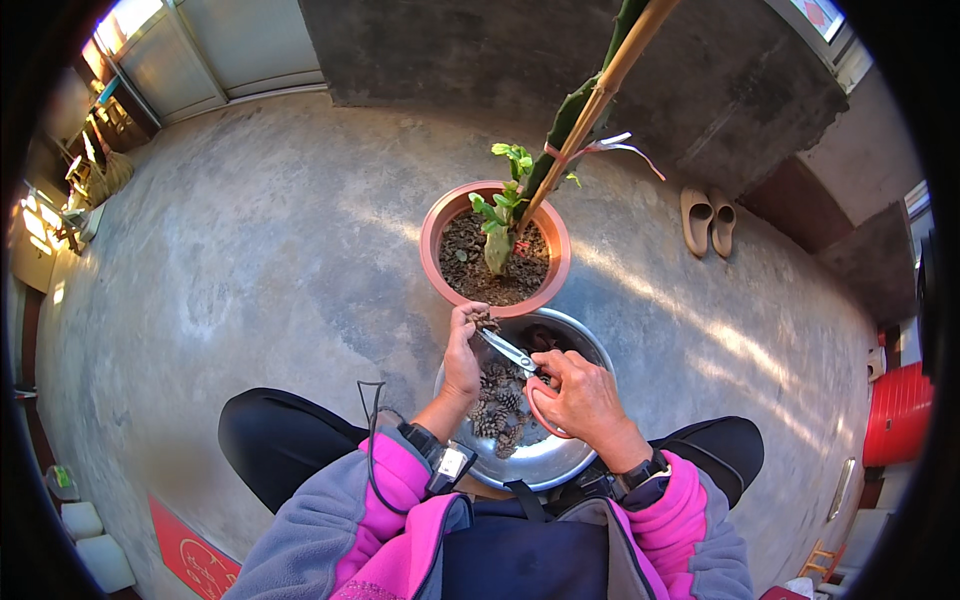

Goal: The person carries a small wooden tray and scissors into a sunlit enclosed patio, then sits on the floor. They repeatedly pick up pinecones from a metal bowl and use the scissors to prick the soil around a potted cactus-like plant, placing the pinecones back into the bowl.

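My left hand [460, 357] grips a brown pine cone [484, 322] between thumb and fingers, just over the near rim of a terracotta-coloured plant pot [433, 262]. In my right hand [589, 401] is a pair of scissors [512, 349] with pinkish-orange handles. Their blade tips reach the pine cone; whether they touch or cut it I cannot tell. Beneath both hands stands a round metal basin [559, 458] with several pine cones [495, 409] in it. Something dark lies at the basin's far side, partly hidden by my right hand.
In the pot grows a cactus [559, 135] tied to a tall bamboo stake [600, 96]. A pair of tan slippers [697, 223] lies by the wall at right. A red container [896, 416] stands at far right, brooms [112, 169] at far left, and a red mat [191, 551] at lower left.
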Motion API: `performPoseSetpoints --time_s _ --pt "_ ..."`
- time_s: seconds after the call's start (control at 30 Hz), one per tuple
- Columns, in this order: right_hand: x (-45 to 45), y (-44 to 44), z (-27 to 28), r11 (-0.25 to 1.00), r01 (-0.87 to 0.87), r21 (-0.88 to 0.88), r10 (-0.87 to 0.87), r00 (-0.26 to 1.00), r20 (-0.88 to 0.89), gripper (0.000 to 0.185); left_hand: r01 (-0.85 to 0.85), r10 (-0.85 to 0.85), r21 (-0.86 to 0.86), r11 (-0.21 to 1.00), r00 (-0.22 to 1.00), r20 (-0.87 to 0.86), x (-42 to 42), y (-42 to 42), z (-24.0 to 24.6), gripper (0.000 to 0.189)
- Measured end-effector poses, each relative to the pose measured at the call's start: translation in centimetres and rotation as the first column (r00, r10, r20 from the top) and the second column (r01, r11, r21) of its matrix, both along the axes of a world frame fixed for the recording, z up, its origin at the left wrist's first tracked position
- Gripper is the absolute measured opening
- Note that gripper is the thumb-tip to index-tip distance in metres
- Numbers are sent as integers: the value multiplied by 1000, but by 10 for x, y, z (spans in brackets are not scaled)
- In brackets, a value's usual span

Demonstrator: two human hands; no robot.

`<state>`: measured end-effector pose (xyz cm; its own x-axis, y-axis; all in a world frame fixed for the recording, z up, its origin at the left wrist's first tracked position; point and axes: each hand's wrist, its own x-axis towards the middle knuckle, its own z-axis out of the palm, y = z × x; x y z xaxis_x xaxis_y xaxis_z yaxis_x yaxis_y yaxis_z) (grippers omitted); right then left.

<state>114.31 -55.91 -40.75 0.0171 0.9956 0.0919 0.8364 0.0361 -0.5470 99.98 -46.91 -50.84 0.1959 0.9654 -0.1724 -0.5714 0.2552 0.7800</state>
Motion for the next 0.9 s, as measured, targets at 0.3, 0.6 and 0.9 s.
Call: performPoseSetpoints --time_s 0.3,0.6,0.9 --pt "3 0 -3 994 -109 22 108 993 55 33 122 -123 -20 992 991 -54 -5 -3 5 31" --pt "9 4 -18 984 -175 27 161 947 277 25 138 -99 55 989 887 -451 -3 -4 8 22" --pt "11 5 -29 986 -162 -35 165 973 159 20 117 -75 48 992 847 -527 -4 -6 5 21"
